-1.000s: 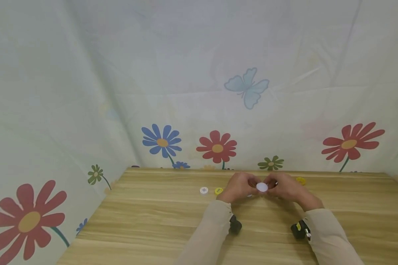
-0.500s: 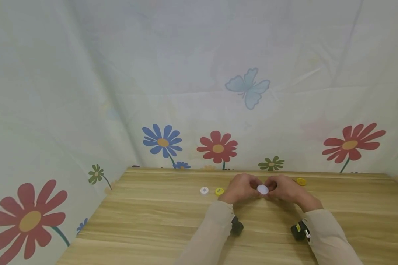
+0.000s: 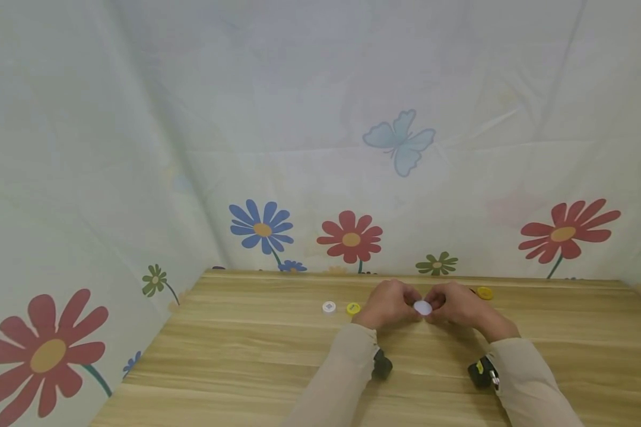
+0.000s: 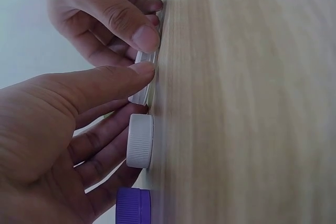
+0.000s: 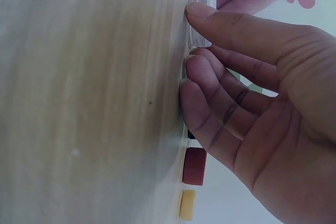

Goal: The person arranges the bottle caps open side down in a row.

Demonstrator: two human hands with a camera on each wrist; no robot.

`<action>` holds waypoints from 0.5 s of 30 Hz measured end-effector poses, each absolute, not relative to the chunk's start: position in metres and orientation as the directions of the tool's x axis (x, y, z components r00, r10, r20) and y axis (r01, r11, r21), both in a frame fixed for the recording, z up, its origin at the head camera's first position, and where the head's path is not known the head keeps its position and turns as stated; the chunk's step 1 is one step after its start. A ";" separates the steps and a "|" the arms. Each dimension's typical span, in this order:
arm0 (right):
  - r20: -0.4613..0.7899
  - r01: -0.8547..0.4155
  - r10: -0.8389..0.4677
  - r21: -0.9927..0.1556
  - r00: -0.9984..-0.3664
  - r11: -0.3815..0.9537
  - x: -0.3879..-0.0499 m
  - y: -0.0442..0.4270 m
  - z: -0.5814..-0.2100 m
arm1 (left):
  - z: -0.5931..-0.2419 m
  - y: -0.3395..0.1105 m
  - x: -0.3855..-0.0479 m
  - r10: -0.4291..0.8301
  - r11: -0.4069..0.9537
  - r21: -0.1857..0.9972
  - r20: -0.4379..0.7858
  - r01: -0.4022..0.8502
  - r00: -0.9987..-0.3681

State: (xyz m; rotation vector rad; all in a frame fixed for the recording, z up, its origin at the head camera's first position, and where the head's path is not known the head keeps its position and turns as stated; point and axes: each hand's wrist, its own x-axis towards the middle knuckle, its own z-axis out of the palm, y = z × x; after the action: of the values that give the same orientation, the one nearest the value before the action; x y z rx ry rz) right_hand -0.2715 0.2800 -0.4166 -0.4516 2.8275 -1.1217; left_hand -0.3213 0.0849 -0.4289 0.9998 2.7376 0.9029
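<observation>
A translucent white bottle cap (image 3: pixel 422 308) is between my two hands, right at the tabletop. My left hand (image 3: pixel 389 303) pinches one side of it, with the thumb on its near face in the left wrist view. From the other side my right hand (image 3: pixel 454 303) pinches the same cap (image 5: pixel 199 34) between thumb and fingers. Next to the left fingers stand a ridged white cap (image 4: pixel 140 141) and a purple cap (image 4: pixel 132 206). Beyond the right fingers are a dark red cap (image 5: pixel 194 166) and a yellow cap (image 5: pixel 187 205). The right fingers partly hide something black.
On the wooden table (image 3: pixel 235 356), a white cap (image 3: pixel 328 306) and a yellow cap (image 3: pixel 354 308) lie left of the hands. Another yellow cap (image 3: pixel 484 293) lies to the right. A flower-printed cloth (image 3: pixel 299 118) hangs behind the table's back edge.
Both hands and the translucent white cap have come down slightly toward the tabletop, mostly in the first half second. The other visible caps have stayed in place.
</observation>
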 end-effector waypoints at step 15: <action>0.072 -0.269 -0.295 -0.653 -0.953 0.708 -0.272 0.280 -0.419 | -0.426 0.086 -0.316 0.598 0.632 0.553 0.097 0.542 -0.796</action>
State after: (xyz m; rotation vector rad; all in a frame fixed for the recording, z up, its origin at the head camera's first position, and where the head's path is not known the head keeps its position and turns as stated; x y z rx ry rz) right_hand -0.2722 0.2800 -0.4191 -0.4738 2.8683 -1.0862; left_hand -0.3160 0.0858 -0.4255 0.9636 2.7509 0.8834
